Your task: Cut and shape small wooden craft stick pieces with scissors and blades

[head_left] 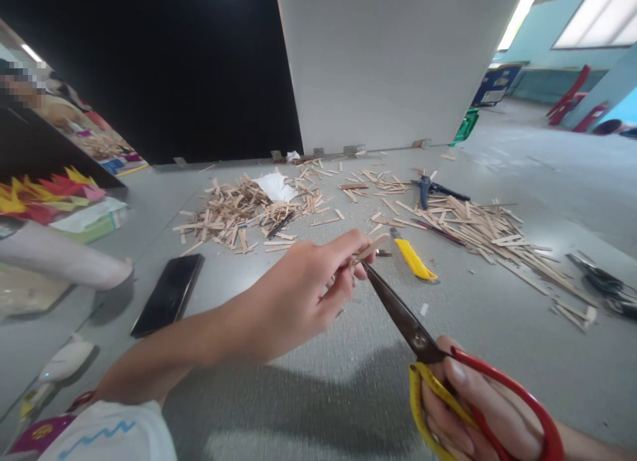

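Observation:
My left hand (308,282) pinches a short, thin wooden strip (374,247) between thumb and fingers above the table. In my right hand (462,395) is a pair of scissors (398,308) with one red handle loop and one yellow. Their dark blades look nearly closed, and the tips reach my left fingertips just under the strip. Whether the blades touch the wood I cannot tell. Just beyond lies a yellow utility knife (414,259). A heap of short wooden pieces (233,212) is spread behind my left hand, with a crumpled white tissue (276,187) on it.
Longer strips (497,239) lie at the right, near dark-handled pliers (432,188) and another dark tool (604,282). A black phone (169,295) rests beside my left forearm. A white tube (64,255) is at the left. Black and white panels (388,63) stand behind the table.

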A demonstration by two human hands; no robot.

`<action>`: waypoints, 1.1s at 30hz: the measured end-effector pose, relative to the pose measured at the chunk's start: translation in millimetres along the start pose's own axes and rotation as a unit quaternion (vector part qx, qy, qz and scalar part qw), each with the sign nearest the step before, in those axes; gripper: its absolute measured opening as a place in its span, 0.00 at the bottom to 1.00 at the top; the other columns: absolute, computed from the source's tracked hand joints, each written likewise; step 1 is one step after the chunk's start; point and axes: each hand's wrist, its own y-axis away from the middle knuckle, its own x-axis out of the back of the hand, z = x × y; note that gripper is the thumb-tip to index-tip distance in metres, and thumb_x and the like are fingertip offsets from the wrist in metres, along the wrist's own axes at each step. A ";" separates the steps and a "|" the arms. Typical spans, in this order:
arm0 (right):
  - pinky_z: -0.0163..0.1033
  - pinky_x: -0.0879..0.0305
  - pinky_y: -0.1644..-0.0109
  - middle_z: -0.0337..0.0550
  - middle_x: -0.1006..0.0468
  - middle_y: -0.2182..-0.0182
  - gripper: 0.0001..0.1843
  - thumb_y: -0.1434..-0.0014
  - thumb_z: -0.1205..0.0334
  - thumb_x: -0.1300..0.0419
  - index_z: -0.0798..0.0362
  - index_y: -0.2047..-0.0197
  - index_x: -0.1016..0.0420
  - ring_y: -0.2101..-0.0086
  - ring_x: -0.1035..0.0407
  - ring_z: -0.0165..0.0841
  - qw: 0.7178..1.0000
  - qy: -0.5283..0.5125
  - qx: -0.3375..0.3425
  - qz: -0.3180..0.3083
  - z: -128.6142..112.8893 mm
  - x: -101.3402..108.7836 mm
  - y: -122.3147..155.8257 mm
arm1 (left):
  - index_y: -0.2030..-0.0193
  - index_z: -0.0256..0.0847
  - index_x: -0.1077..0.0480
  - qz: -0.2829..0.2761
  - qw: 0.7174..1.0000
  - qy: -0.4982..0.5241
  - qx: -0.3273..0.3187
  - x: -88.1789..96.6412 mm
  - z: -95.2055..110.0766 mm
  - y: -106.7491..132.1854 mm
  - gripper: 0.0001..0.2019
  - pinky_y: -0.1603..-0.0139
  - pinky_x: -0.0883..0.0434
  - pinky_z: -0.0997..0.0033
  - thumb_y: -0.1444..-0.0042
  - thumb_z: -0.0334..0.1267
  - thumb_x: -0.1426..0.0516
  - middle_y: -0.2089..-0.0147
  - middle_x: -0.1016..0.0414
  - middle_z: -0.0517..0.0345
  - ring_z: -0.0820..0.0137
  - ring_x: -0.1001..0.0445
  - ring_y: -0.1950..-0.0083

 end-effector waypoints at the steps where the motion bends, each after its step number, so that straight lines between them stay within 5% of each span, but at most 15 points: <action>1: 0.27 0.60 0.92 0.29 0.46 0.94 0.46 0.35 0.16 0.55 0.47 0.84 0.39 0.94 0.52 0.22 0.999 -0.034 -0.012 -0.008 2.7 0.5 0.0 | 0.55 0.43 0.34 0.000 1.000 -0.009 -0.001 -0.4 -0.8 -0.4 0.07 0.62 0.27 0.78 0.30 0.26 0.48 0.59 0.19 0.60 0.75 0.21 0.66; 4: 0.28 0.65 0.93 0.29 0.51 0.96 0.50 0.38 0.12 0.62 0.47 0.87 0.40 0.96 0.56 0.22 0.994 -0.097 -0.012 -0.039 7.0 0.5 -2.2 | 0.54 0.43 0.34 -0.001 1.000 0.001 0.006 -1.7 -1.9 -0.8 0.07 0.60 0.27 0.77 0.29 0.26 0.48 0.57 0.17 0.59 0.74 0.19 0.63; 9: 0.30 0.60 0.91 0.29 0.47 0.93 0.44 0.42 0.15 0.44 0.48 0.83 0.36 0.93 0.52 0.23 1.000 -0.026 -0.008 0.009 -0.3 -3.0 -6.0 | 0.49 0.42 0.33 -0.030 0.995 0.077 0.061 -0.2 1.9 -0.1 0.06 0.67 0.27 0.75 0.30 0.29 0.45 0.60 0.16 0.58 0.72 0.19 0.67; 17: 0.30 0.53 0.85 0.32 0.38 0.87 0.42 0.37 0.19 0.45 0.51 0.80 0.35 0.90 0.49 0.20 0.996 0.078 0.049 -0.015 -18.1 -5.2 -6.7 | 0.56 0.44 0.34 -0.059 0.985 0.127 0.097 3.2 5.2 -1.7 0.05 0.72 0.29 0.73 0.33 0.29 0.46 0.65 0.18 0.61 0.72 0.23 0.71; 20: 0.30 0.51 0.83 0.29 0.41 0.88 0.41 0.38 0.19 0.45 0.50 0.77 0.34 0.88 0.48 0.22 0.993 0.107 0.051 0.019 -16.9 -3.7 -4.1 | 0.58 0.44 0.36 -0.050 0.985 0.136 0.097 2.0 6.2 -1.2 0.06 0.72 0.29 0.74 0.33 0.28 0.46 0.66 0.19 0.62 0.72 0.22 0.70; 26: 0.31 0.49 0.81 0.27 0.41 0.86 0.38 0.37 0.17 0.47 0.47 0.71 0.37 0.86 0.48 0.24 0.987 0.143 0.049 0.053 -4.5 3.3 -2.7 | 0.59 0.44 0.36 -0.026 0.991 0.106 0.076 -2.0 7.4 0.1 0.06 0.68 0.26 0.74 0.33 0.28 0.46 0.65 0.19 0.61 0.72 0.21 0.69; 33: 0.33 0.46 0.83 0.28 0.40 0.89 0.38 0.36 0.19 0.46 0.45 0.75 0.39 0.88 0.50 0.24 0.981 0.173 0.050 0.070 -13.1 1.2 -5.6 | 0.55 0.43 0.34 -0.009 0.998 0.044 0.053 -5.4 -1.1 0.9 0.04 0.72 0.30 0.75 0.32 0.31 0.47 0.65 0.19 0.61 0.74 0.23 0.73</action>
